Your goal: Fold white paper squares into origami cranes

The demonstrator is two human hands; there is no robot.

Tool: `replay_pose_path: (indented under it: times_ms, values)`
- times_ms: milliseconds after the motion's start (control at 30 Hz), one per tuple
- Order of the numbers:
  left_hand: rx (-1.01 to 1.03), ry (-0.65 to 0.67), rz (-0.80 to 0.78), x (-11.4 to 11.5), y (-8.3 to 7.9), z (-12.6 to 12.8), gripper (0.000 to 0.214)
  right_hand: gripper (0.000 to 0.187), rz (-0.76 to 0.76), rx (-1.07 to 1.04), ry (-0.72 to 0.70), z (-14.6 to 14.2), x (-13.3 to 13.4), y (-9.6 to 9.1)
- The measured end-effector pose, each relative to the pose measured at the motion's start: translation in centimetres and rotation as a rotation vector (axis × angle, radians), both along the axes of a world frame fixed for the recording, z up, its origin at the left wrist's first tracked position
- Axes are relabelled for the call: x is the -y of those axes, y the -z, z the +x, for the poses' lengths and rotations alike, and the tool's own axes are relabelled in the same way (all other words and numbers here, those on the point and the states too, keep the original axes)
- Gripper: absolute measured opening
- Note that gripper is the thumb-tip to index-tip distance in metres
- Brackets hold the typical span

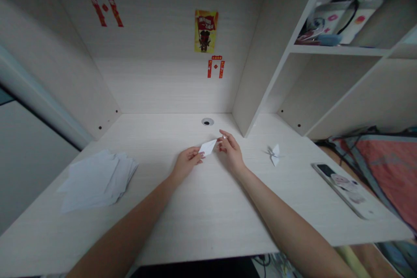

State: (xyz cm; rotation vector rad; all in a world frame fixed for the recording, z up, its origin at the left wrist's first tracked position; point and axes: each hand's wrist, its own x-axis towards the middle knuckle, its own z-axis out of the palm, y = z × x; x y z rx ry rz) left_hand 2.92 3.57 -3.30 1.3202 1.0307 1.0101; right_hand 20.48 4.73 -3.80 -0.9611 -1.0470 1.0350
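Observation:
A small white piece of folded paper (207, 147), diamond-shaped, is held above the desk in front of me. My left hand (189, 159) pinches its left end between thumb and fingers. At the opposite corner, my right hand (230, 150) has its thumb and fingers closed on the paper's tip, with the index finger raised away. To the right stands a finished-looking white paper crane (274, 154), apart from both hands. Over on the left lies a loose, overlapping stack of white paper sheets (94, 180).
A phone (345, 191) in a decorated case lies along the desk's right side. Behind the hands is a round cable hole (207, 122). An upright divider (252, 113) meets the desk at the right rear, below shelves holding a bag (332, 19). Reddish fabric (384, 169) sits beyond the right edge.

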Motion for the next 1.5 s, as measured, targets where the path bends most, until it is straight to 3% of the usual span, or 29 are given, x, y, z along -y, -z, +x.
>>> replay_pose_path:
  times_ms: [200, 367, 533, 700, 1067, 1267, 1500]
  values:
    - [0.011, -0.077, 0.010, -0.4, 0.0, -0.6, 0.038, 0.041, 0.154, 0.248, -0.282, 0.3, 0.2, -0.5]
    - [0.006, -0.043, 0.016, -0.3, -0.5, -0.6, 0.037, 0.033, 0.166, 0.371, -0.374, 0.1, 0.8, -0.3]
    - [0.002, 0.033, 0.002, -0.1, -1.0, -0.6, 0.034, 0.030, 0.080, 0.376, -0.312, -0.2, 1.2, -0.4]
    - [0.044, 0.011, -0.030, -0.1, -0.7, -0.4, 0.034, 0.026, 0.063, 0.364, -0.254, -0.3, 1.2, -0.2]
    - [0.054, -0.038, 0.047, 0.2, -0.3, -0.1, 0.060, 0.025, 0.026, 0.329, -0.257, -0.2, 0.9, 0.3]
    - [-0.032, -0.050, 0.077, 0.2, 0.1, -0.2, 0.036, 0.021, 0.029, 0.305, -0.246, -0.3, 1.0, 0.3]
    - [-0.036, -0.094, 0.066, 0.2, -0.1, -0.3, 0.033, 0.017, 0.022, 0.278, -0.238, -0.5, 1.0, 0.3]
